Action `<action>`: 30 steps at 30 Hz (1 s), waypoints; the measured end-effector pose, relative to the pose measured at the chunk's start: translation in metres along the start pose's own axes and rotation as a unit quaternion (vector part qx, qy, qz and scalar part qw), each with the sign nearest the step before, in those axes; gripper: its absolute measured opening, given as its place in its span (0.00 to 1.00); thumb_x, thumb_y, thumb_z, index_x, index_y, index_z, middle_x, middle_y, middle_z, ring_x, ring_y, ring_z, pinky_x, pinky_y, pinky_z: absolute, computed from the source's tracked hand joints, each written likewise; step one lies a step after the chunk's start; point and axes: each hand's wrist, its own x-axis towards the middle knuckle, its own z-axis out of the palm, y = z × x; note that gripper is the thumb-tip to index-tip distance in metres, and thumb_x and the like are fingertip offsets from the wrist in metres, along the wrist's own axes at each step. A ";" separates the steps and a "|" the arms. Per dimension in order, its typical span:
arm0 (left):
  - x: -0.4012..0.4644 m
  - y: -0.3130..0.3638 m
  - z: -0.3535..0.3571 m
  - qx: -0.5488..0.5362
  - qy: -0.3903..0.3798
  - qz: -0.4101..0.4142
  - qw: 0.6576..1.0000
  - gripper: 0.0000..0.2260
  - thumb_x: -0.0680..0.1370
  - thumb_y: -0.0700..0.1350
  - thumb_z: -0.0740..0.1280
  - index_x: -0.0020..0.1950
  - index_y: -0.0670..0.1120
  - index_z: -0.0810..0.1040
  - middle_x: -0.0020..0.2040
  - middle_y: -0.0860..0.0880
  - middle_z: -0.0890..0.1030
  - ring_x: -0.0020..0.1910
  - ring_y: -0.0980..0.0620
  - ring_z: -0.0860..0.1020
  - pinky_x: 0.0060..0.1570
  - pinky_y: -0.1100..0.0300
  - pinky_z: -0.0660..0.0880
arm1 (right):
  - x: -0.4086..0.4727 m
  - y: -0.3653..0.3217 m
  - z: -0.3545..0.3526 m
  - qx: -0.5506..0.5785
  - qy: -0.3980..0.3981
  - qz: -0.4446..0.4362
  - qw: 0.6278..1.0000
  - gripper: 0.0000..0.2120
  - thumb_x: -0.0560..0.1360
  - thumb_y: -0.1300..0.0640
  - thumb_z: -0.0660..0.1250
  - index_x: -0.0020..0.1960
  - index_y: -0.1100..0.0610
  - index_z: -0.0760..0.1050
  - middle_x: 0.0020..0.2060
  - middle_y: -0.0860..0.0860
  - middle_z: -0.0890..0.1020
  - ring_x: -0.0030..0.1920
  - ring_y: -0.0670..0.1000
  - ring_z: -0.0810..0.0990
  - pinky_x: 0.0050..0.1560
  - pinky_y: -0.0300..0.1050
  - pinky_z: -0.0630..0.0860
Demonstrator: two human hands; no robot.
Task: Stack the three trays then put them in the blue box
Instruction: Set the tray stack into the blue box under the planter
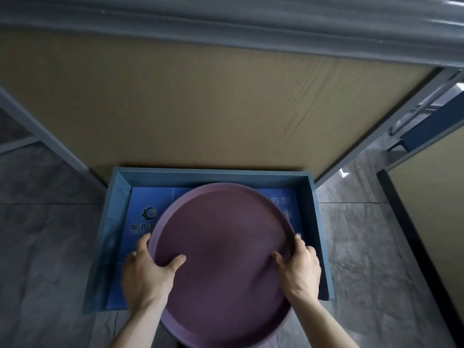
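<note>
A round purple tray [223, 247] hangs over the open blue box [313, 222] on the floor. Only this top tray shows; any trays beneath it are hidden. My left hand [148, 270] grips the tray's left rim, thumb lying on the inner surface. My right hand [298, 267] grips the right rim the same way. The tray's near edge reaches past the box's front wall. The box floor is bright blue with a printed logo [148, 214] at the left.
A large tan board [213, 104] in a grey metal frame [364, 136] stands just behind the box. Grey stone floor tiles [45, 247] lie on both sides. A dark blue fixture [426, 126] juts out at the right.
</note>
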 end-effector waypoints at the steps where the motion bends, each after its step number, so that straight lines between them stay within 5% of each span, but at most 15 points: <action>1: -0.001 0.001 0.000 0.003 0.000 0.000 1.000 0.43 0.59 0.56 0.82 0.70 0.46 0.70 0.57 0.37 0.80 0.57 0.34 0.77 0.50 0.42 0.75 | 0.001 0.000 0.000 -0.002 -0.003 0.001 1.000 0.39 0.72 0.48 0.73 0.77 0.56 0.60 0.58 0.60 0.76 0.60 0.61 0.74 0.61 0.53 0.71; 7: 0.001 -0.001 0.003 0.024 0.016 -0.012 1.000 0.44 0.59 0.55 0.83 0.67 0.35 0.71 0.61 0.33 0.77 0.61 0.32 0.75 0.58 0.40 0.73 | 0.001 0.000 0.001 -0.012 -0.022 -0.002 1.000 0.41 0.70 0.48 0.74 0.77 0.56 0.59 0.57 0.58 0.77 0.61 0.60 0.75 0.62 0.52 0.70; 24: 0.004 0.000 0.000 0.096 -0.017 -0.009 0.995 0.40 0.60 0.52 0.83 0.65 0.36 0.73 0.58 0.36 0.80 0.60 0.35 0.77 0.55 0.42 0.75 | 0.005 -0.003 0.002 -0.086 -0.015 -0.024 0.996 0.41 0.70 0.44 0.73 0.76 0.57 0.60 0.55 0.55 0.79 0.59 0.59 0.77 0.54 0.53 0.74; 30: 0.003 0.004 -0.003 0.105 -0.021 -0.014 0.994 0.38 0.60 0.54 0.82 0.63 0.37 0.74 0.58 0.37 0.81 0.58 0.35 0.79 0.51 0.43 0.77 | 0.011 -0.003 -0.001 -0.129 -0.014 -0.039 0.991 0.34 0.68 0.42 0.75 0.67 0.58 0.68 0.50 0.55 0.82 0.53 0.60 0.81 0.49 0.51 0.75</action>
